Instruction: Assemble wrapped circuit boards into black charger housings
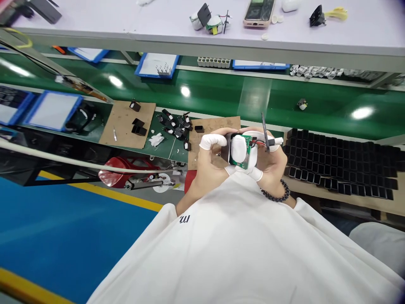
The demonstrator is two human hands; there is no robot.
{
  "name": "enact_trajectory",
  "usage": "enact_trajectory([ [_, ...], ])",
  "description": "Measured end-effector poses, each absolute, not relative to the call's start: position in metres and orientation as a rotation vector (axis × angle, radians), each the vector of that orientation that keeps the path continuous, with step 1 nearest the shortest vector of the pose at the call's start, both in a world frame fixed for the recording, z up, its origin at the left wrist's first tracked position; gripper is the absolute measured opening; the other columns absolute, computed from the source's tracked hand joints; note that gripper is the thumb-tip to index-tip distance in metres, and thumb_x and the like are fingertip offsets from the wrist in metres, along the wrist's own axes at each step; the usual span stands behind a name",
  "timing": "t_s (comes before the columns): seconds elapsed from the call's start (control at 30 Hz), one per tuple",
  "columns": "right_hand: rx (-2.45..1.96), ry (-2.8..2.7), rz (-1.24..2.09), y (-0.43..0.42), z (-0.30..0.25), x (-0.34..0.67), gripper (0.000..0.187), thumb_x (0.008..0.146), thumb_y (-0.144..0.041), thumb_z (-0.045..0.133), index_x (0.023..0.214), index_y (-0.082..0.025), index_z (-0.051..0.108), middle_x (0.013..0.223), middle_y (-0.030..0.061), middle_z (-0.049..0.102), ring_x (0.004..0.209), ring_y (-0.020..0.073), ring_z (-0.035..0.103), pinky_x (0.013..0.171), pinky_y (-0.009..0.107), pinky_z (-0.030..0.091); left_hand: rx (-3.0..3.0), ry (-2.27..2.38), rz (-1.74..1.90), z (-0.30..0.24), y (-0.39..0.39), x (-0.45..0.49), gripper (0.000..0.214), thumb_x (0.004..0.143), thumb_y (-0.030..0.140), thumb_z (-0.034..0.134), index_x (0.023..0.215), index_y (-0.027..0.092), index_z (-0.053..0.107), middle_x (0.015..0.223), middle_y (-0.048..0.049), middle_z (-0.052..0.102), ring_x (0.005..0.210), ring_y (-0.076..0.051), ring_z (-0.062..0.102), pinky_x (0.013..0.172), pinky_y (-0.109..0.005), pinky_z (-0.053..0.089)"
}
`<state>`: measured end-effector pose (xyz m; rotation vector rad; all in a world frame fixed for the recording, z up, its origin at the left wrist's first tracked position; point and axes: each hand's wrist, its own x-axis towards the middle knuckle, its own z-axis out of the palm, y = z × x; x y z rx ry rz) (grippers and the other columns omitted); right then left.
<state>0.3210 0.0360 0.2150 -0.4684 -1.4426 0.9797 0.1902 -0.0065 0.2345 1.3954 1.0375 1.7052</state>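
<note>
My left hand (209,158), with white finger cots, is closed around a small black plastic case (225,153). In front of my chest, my right hand (272,164) grips a green circuit board (247,158) with a white padded block on it. The board is right at the case's mouth; how far it sits inside I cannot tell. Red and black wires lead from the board to a thin black plate (265,131), which stands on edge by my right fingers. White cots cover several fingertips of my right hand, and a dark bead bracelet circles that wrist.
Rows of black cases (341,162) stand to the right. Left of my hands lie a pile of black parts (177,126) and a cardboard sheet (122,126). The shelf (152,21) above holds a phone (259,12) and loose assemblies. A red stool (115,172) is at lower left.
</note>
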Motion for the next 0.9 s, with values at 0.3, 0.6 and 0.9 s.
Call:
enact_trajectory([
  [0.3,-0.444,-1.468,1.007,0.041,0.212,0.325,0.062,0.072,-0.052,0.092,0.126,-0.034,0.068,0.125,0.0091,0.072,0.120,0.0358,0.069,0.102,0.059,0.060,1.444,1.033,1.672,0.234,-0.003,0.188,0.051,0.073,0.034,0.092,0.102,0.028,0.050,0.127,-0.0051,0.067,0.118,-0.028,0.071,0.088,-0.042,0.061],
  [0.6,-0.424,-1.483,0.957,0.047,0.214,0.325,0.060,0.075,-0.046,0.089,0.130,-0.036,0.067,0.126,0.0074,0.073,0.117,0.0351,0.071,0.103,0.059,0.060,1.480,1.029,1.675,0.233,0.002,0.186,0.052,0.072,0.027,0.093,0.103,0.028,0.051,0.130,-0.0051,0.067,0.122,-0.029,0.070,0.087,-0.040,0.062],
  [0.9,-0.449,-1.639,0.804,0.048,0.229,0.331,0.053,0.078,-0.043,0.086,0.126,-0.028,0.070,0.123,0.0113,0.073,0.117,0.0371,0.071,0.097,0.055,0.061,1.442,0.927,1.727,0.228,0.007,0.185,0.053,0.073,0.028,0.094,0.108,0.028,0.054,0.130,-0.0041,0.067,0.123,-0.027,0.068,0.094,-0.041,0.059],
])
